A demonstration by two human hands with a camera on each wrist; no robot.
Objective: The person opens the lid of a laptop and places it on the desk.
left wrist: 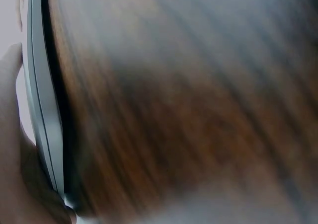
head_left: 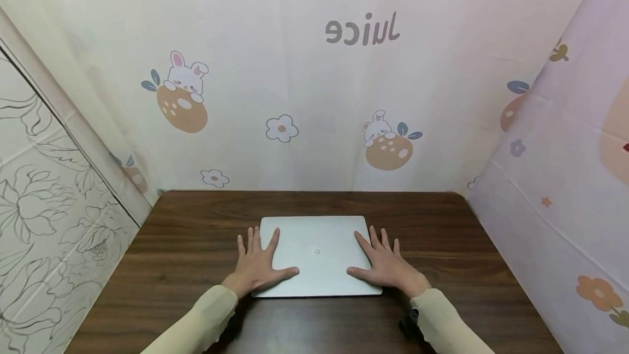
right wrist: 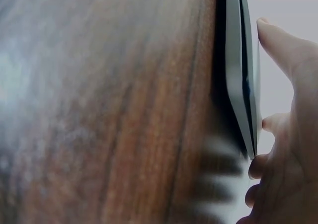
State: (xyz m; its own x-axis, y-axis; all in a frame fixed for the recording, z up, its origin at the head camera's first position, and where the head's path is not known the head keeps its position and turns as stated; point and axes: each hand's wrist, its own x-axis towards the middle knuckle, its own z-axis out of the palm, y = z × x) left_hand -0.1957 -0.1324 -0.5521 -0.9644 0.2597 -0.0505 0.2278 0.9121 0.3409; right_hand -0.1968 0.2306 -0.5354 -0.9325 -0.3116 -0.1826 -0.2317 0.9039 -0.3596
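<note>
A closed silver laptop with a small logo at its middle lies flat on the dark wooden table. My left hand rests over its left side, fingers straight and spread, thumb and index finger on the lid. Over the right side lies my right hand, spread in the same way. In the left wrist view the laptop's side edge stands beside the hand. The right wrist view shows fingertips at a corner of the laptop's edge, with the thumb on the lid.
Brown wood of the table surrounds the laptop. A pale curtain printed with rabbits, fruit and flowers hangs along the table's back and right side. At the left is a white panel with line-drawn flowers. Something black is at the right wrist.
</note>
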